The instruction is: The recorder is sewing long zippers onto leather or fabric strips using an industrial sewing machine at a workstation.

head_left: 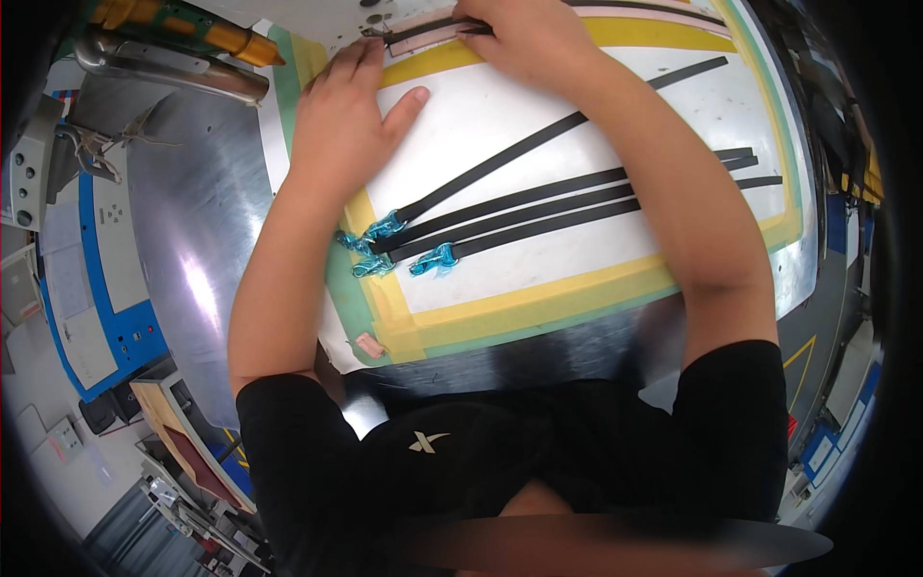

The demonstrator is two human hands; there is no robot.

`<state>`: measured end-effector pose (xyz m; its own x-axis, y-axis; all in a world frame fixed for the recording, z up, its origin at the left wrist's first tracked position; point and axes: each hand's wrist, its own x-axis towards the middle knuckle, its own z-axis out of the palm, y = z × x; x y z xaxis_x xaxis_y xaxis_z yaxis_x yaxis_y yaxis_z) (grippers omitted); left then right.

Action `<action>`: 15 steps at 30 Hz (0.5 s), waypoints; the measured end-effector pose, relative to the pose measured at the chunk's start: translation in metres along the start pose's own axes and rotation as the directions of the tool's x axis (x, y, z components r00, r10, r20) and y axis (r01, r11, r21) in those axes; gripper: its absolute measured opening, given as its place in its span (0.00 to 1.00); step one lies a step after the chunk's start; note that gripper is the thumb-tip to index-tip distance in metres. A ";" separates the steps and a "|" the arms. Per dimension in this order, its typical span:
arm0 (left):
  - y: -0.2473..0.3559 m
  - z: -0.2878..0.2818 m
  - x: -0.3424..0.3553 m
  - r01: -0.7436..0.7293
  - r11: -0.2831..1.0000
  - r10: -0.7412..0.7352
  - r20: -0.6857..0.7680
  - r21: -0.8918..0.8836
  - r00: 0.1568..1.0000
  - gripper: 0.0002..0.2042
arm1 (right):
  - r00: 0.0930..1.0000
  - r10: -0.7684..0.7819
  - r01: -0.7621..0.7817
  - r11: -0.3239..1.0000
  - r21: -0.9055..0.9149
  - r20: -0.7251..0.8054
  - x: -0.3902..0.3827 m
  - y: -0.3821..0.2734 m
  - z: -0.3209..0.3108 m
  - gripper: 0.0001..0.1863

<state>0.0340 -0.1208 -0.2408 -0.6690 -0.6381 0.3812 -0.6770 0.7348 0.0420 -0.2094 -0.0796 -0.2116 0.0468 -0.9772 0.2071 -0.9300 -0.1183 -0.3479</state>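
My left hand (348, 120) lies on the work surface with its thumb spread, fingertips beside the left end of a black strap (420, 32) at the far edge. That strap runs along a pinkish strip. Farther right, my right hand (534, 43) has its fingers bent and pressed together on the same strap; part of the grip is hidden. Several more black straps (538, 204) fan out across the white sheet (481, 125) between my arms. Blue plastic wrapping (437, 260) covers the fittings at their left ends.
Yellow and green tape (538, 298) borders the white sheet on a shiny metal table (192, 240). A metal cylinder (173, 67) and a yellow-tipped tool (226, 37) jut in at upper left. A small pink piece (369, 345) lies at the near left corner. A blue-and-white machine (106, 288) stands left.
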 end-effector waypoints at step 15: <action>0.003 -0.012 -0.001 0.019 1.000 -0.019 0.069 -0.001 0.997 0.34 | 0.976 -0.216 0.217 0.974 -0.066 0.024 -0.003 -0.017 0.005 0.13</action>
<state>0.0369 -0.1154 -0.2297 -0.6755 -0.6665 0.3153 -0.6895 0.7225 0.0500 -0.1917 -0.0752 -0.2104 0.2552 -0.9325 0.2554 -0.9198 -0.3156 -0.2331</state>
